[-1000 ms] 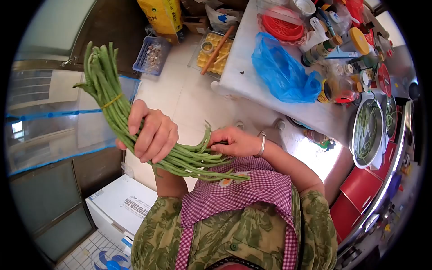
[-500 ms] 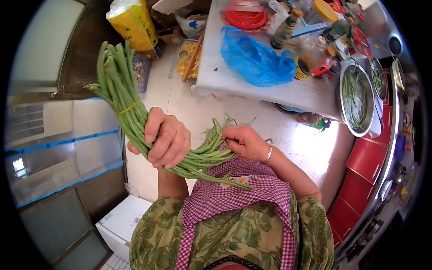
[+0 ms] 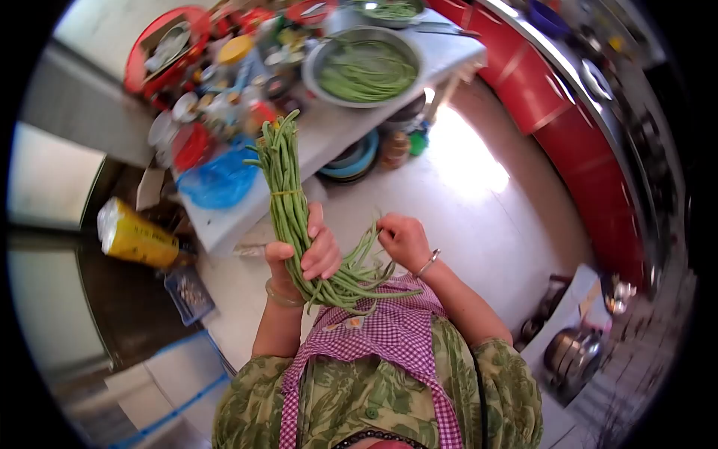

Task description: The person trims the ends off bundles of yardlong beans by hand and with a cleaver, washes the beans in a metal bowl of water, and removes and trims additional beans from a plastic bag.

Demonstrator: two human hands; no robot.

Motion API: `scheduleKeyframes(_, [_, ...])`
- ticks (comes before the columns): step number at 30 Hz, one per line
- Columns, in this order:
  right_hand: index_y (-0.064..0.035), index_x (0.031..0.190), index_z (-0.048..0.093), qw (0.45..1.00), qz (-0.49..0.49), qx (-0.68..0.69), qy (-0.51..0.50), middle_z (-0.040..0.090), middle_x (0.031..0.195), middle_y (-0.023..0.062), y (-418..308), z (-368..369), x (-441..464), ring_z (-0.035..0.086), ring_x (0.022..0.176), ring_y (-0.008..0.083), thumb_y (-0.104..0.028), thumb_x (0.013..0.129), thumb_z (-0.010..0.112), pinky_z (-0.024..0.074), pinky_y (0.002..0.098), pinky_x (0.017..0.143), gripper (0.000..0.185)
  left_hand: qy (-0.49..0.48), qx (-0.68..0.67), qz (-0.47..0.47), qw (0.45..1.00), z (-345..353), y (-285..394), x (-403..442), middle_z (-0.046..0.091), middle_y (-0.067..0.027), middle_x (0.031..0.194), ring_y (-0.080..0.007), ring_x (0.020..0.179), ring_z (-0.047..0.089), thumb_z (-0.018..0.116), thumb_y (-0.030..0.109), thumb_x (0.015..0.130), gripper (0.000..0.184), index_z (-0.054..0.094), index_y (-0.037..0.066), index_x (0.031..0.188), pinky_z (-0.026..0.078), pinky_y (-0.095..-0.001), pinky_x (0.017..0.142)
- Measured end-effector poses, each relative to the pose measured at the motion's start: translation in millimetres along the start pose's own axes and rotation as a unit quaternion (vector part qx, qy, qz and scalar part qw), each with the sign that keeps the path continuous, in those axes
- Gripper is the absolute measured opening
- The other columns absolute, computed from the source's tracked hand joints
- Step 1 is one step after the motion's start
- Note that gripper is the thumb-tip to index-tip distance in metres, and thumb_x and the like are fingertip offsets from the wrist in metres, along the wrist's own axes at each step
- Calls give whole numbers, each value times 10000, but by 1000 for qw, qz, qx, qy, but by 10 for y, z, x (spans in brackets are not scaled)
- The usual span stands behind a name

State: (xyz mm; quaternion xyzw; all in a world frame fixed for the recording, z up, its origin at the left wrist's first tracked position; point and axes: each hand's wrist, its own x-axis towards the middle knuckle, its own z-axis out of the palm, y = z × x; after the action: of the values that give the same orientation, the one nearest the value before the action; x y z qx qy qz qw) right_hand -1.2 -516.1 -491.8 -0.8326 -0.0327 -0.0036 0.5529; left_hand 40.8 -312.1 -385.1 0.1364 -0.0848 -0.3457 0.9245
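Observation:
A bundle of long green beans point(image 3: 283, 168) is wrapped in my left hand point(image 3: 321, 251), its fingers closed around the middle. A thin yellowish band point(image 3: 286, 193) circles the bundle above that hand. The gathered ends stand nearly upright, while the loose ends bend down and rightward across my checked apron point(image 3: 351, 329). My right hand point(image 3: 404, 241) is closed in a pinch at the tip of a bean, just right of the drooping ends. The fingertips partly hide what they grip.
Ahead is a white-covered table point(image 3: 333, 146) with a metal basin point(image 3: 363, 67) of long beans, a blue plastic bag point(image 3: 218, 179) and cluttered jars. Basins point(image 3: 350, 161) sit beneath it. Red cabinets point(image 3: 576, 142) line the right; a metal pot point(image 3: 572, 355) stands lower right.
The view has swung to the right, bringing the basin of beans ahead. The bundle is more upright. My left hand still holds it, and my right hand stays pinched near the loose ends.

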Motion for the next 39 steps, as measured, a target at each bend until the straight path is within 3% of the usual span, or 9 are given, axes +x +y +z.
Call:
scheduleKeyframes(3, [-39, 891, 689, 966, 192, 135, 111, 578, 624, 103, 601, -448, -102, 539, 510, 233, -94, 803, 565, 431, 335, 491, 162, -16, -66, -50, 996, -137, -321, 446, 475, 25, 578, -95, 438, 480, 669, 257, 761, 363, 401, 93, 944, 464, -267, 519])
scheduleKeyframes(5, [-12, 901, 676, 860, 364, 324, 150, 588, 635, 60, 964, -1010, -218, 503, 479, 187, -91, 825, 542, 396, 267, 445, 173, -27, -93, -55, 994, -29, -481, 759, 477, 27, 591, -93, 455, 491, 657, 243, 779, 345, 402, 91, 955, 466, -267, 525])
scheduleKeyframes(9, [23, 1046, 594, 651, 272, 693, 150, 593, 842, 63, 738, -1618, -536, 496, 625, 124, -103, 873, 481, 324, 195, 417, 242, -40, -94, -86, 991, 24, -650, 1179, 508, 29, 700, -70, 574, 528, 627, 222, 861, 315, 382, 94, 1013, 475, -266, 632])
scheduleKeyframes(14, [-55, 936, 577, 606, 184, 762, 134, 502, 788, 19, 1035, -1873, -1076, 464, 653, 108, -259, 1002, 451, 322, 183, 414, 248, 88, -160, -144, 973, 135, -1126, 1720, 509, 15, 805, -82, 754, 546, 641, 192, 871, 286, 458, 67, 1052, 481, -288, 811])
scheduleKeyframes(23, [-29, 971, 565, 556, 71, 779, 282, 552, 855, 35, 1108, -2783, -1619, 354, 465, 48, -224, 1015, 426, 279, 191, 361, 244, 160, -195, -233, 939, -47, -1910, 3125, 640, -69, 939, -234, 893, 611, 690, 353, 863, 412, 568, 23, 1077, 488, -396, 957])
scheduleKeyframes(25, [-23, 977, 567, 558, 59, 763, 322, 568, 873, 42, 1007, -2991, -1641, 340, 443, 49, -222, 1014, 423, 277, 196, 354, 248, 19, -154, -233, 960, 343, -1968, 3309, 506, -142, 1359, -342, 1259, 490, 669, 594, 789, 879, 372, 61, 1421, 412, -470, 1074])
scheduleKeyframes(27, [-36, 974, 577, 569, 79, 758, 307, 523, 797, 19, 1174, -3057, -1624, 364, 483, 60, -237, 1013, 421, 287, 196, 378, 257, -25, 24, -96, 995, 280, -2331, 3563, 417, -145, 1438, -353, 1354, 374, 701, 600, 758, 990, 278, 54, 1466, 356, -494, 1116])
scheduleKeyframes(33, [-46, 954, 582, 547, 36, 770, 326, 483, 721, -2, 1419, -3308, -1808, 400, 542, 79, -236, 1010, 438, 315, 193, 428, 245, 56, -136, -317, 937, -49, -3567, 4036, 655, -95, 1126, -236, 1130, 588, 705, 379, 845, 630, 488, 24, 1318, 344, -459, 1117])
scheduleKeyframes(39, [-7, 1036, 601, 653, 108, 579, 476, 607, 861, 29, 1159, -3867, -2023, 435, 568, 59, -161, 996, 482, 326, 169, 447, 199, 132, -171, -364, 906, 302, -4193, 4328, 682, -64, 1060, -206, 1047, 629, 680, 270, 856, 322, 643, 33, 1071, 419, -434, 1041])
